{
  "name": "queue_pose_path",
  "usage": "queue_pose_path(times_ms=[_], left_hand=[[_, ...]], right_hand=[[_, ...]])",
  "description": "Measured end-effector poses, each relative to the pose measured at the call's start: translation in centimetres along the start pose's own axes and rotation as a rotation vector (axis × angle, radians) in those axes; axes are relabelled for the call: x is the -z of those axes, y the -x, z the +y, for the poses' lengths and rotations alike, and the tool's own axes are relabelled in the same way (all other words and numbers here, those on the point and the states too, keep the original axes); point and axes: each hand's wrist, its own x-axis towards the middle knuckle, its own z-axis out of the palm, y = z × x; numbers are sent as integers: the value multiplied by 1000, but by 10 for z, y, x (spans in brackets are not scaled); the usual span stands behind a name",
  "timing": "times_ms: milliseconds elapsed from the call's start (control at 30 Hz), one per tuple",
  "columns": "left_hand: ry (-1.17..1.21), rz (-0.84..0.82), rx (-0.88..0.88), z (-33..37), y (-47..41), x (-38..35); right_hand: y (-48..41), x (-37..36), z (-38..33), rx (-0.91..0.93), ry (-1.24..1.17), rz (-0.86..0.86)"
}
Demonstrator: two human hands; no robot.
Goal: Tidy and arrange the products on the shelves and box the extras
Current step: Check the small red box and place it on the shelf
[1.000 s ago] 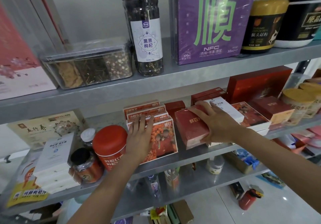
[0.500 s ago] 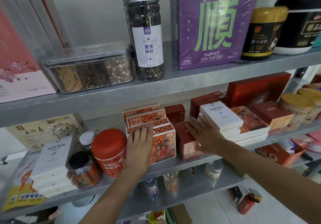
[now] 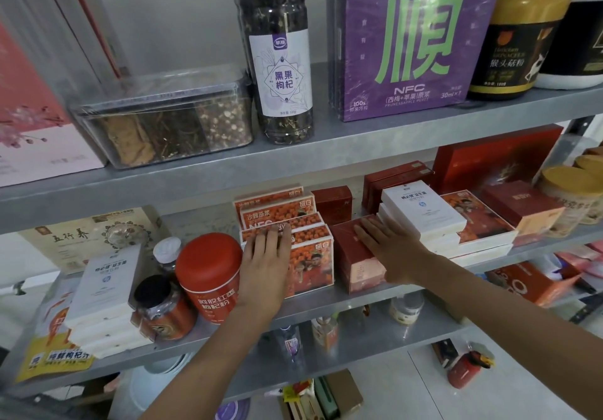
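On the middle shelf (image 3: 326, 305) a row of orange berry-print boxes (image 3: 313, 256) stands upright. My left hand (image 3: 266, 263) lies flat against the left front of that row, fingers together. Right of it sits a red box (image 3: 355, 256). My right hand (image 3: 388, 250) rests flat on top of the red box, fingers stretched toward a stack of white boxes (image 3: 424, 214). Neither hand grips anything.
A red canister (image 3: 208, 273), a dark jar (image 3: 163, 308) and white boxes (image 3: 104, 289) stand left of my left hand. More red boxes (image 3: 522, 204) and yellow-lidded tubs (image 3: 571, 194) fill the right. The upper shelf holds a tall jar (image 3: 277, 60), a purple box (image 3: 414, 34) and a clear container (image 3: 163, 119).
My right hand set the tilted red box down flat on the shelf beside the orange boxes and now rests on its top. My left hand stayed on the orange boxes.
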Motion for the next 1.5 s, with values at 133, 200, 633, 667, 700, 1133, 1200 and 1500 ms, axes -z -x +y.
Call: queue_pose_path(times_ms=[133,200,633,667,700,1133,1200,1500], left_hand=[[233,-29,55,-10,-18,12],[350,34,129,-11,-33,17],[360,-344,303,-28,-109,-11],[326,-328,299,-26,-109,-14],[293,-291,307,-24,-108,-16],[256,-120,300,-14,-89,-12],[289,-107,291,-11,-86,-15],[288,-92,295,-11,-86,-16]], right_hand=[[-8,27,8,12,-117,-83],[-15,40,14,-21,-235,-31],[-110,37,44,13,-398,119],[-115,35,46,24,-387,111],[-119,33,46,37,-376,108],[-146,16,48,52,-265,99],[-147,17,48,53,-286,98],[-138,31,41,-86,-588,115]])
